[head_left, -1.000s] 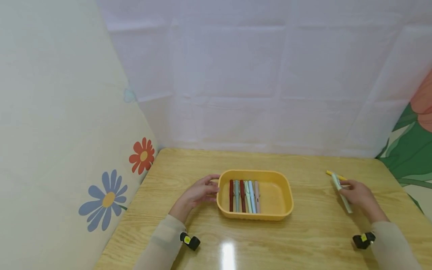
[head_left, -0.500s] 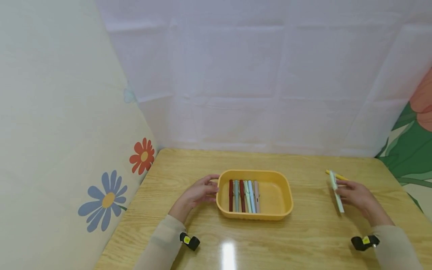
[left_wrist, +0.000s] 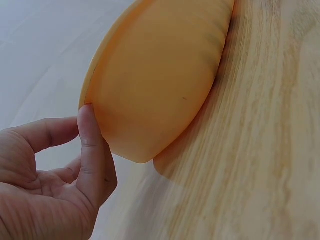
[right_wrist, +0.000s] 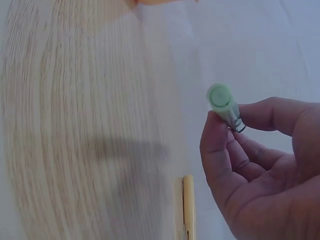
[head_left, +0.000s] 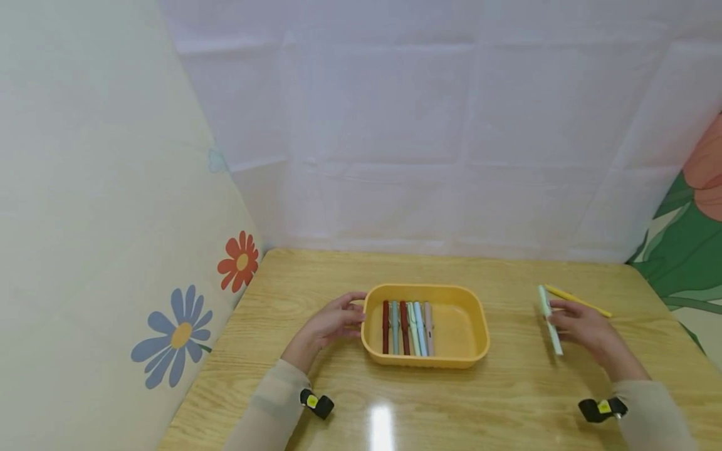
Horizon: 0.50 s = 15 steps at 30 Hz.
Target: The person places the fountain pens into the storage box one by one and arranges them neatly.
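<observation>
My left hand is at the left end of a yellow plastic basket, pinching its rim between thumb and finger in the left wrist view. Inside the basket, several capped pens lie side by side toward the left: dark red, grey-green, pale green, light blue and pinkish. To the right of the basket, my right hand holds a pale green pen between thumb and fingers. The right wrist view shows that pen's round end and metal clip, raised over the table. A yellow pen lies just behind the right hand.
The wooden table ends at a white cloth backdrop. A flower-printed sheet borders it on the left, and another printed panel stands on the right.
My right hand, with the pale green pen, has moved left toward the basket and away from the yellow pen, which is now more exposed. The left hand and basket stay put.
</observation>
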Each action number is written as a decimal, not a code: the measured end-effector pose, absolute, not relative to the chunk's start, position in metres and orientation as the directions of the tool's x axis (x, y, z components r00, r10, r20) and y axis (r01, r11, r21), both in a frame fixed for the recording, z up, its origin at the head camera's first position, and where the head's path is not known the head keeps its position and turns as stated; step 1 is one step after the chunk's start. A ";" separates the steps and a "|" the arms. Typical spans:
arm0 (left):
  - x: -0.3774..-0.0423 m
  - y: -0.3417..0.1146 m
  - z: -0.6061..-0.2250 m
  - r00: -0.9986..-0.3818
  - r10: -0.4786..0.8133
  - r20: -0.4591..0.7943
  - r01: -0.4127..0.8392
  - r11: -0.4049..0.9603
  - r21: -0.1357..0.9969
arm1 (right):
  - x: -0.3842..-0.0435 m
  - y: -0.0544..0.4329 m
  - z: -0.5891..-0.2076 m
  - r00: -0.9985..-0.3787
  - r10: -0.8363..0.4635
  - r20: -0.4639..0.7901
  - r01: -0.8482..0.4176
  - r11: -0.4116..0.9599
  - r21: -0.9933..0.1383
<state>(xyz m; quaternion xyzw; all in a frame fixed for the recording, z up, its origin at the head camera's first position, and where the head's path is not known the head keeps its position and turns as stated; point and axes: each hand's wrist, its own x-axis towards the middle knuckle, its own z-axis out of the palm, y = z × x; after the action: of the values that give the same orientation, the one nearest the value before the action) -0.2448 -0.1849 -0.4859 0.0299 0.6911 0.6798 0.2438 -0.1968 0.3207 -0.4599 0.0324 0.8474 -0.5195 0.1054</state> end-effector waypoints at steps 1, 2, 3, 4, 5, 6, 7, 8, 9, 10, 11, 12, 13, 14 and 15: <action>-0.245 -0.185 -0.486 -0.879 0.373 -0.296 -0.291 0.073 0.954 | -0.196 0.319 -0.459 -0.977 -0.064 -0.205 0.155 0.451 -0.879; -0.245 -0.185 -0.486 -0.879 0.373 -0.297 -0.291 0.072 0.954 | -0.195 0.317 -0.459 -0.977 -0.065 -0.203 0.153 0.450 -0.880; -0.245 -0.185 -0.487 -0.879 0.373 -0.297 -0.292 0.071 0.954 | -0.195 0.316 -0.458 -0.977 -0.066 -0.201 0.151 0.447 -0.882; -0.245 -0.185 -0.487 -0.879 0.373 -0.297 -0.293 0.069 0.954 | -0.195 0.314 -0.458 -0.977 -0.066 -0.201 0.151 0.448 -0.881; -0.245 -0.185 -0.487 -0.879 0.374 -0.297 -0.293 0.068 0.954 | -0.194 0.312 -0.457 -0.978 -0.065 -0.200 0.150 0.450 -0.880; -0.245 -0.185 -0.487 -0.879 0.374 -0.296 -0.293 0.067 0.954 | -0.194 0.310 -0.456 -0.978 -0.063 -0.200 0.150 0.455 -0.877; -0.245 -0.185 -0.487 -0.879 0.375 -0.295 -0.292 0.067 0.954 | -0.194 0.308 -0.455 -0.978 -0.059 -0.201 0.152 0.461 -0.874; -0.246 -0.185 -0.487 -0.879 0.376 -0.294 -0.292 0.066 0.954 | -0.194 0.306 -0.455 -0.978 -0.054 -0.203 0.155 0.466 -0.871; -0.245 -0.185 -0.487 -0.878 0.377 -0.294 -0.292 0.066 0.954 | -0.194 0.305 -0.454 -0.978 -0.051 -0.203 0.155 0.471 -0.868; -0.245 -0.185 -0.487 -0.878 0.378 -0.294 -0.291 0.066 0.954 | -0.194 0.303 -0.453 -0.978 -0.050 -0.201 0.153 0.479 -0.864; -0.245 -0.185 -0.487 -0.877 0.380 -0.293 -0.290 0.067 0.955 | -0.193 0.302 -0.453 -0.979 -0.048 -0.198 0.151 0.482 -0.863; -0.245 -0.185 -0.486 -0.877 0.381 -0.293 -0.290 0.067 0.955 | -0.193 0.300 -0.453 -0.979 -0.053 -0.195 0.145 0.487 -0.861; -0.245 -0.185 -0.486 -0.876 0.383 -0.293 -0.290 0.067 0.955 | -0.193 0.299 -0.452 -0.980 -0.055 -0.190 0.139 0.489 -0.861; -0.245 -0.185 -0.486 -0.875 0.385 -0.293 -0.290 0.066 0.955 | -0.192 0.298 -0.452 -0.980 -0.061 -0.188 0.134 0.493 -0.860; -0.245 -0.185 -0.486 -0.874 0.387 -0.293 -0.290 0.067 0.955 | -0.192 0.296 -0.452 -0.980 -0.064 -0.188 0.132 0.497 -0.858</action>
<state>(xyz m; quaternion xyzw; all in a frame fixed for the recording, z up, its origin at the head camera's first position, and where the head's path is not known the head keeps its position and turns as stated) -0.2449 -0.1850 -0.4859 0.0352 0.6869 0.6821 0.2484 -0.1919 0.2963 -0.4516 0.0200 0.8595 -0.5013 0.0977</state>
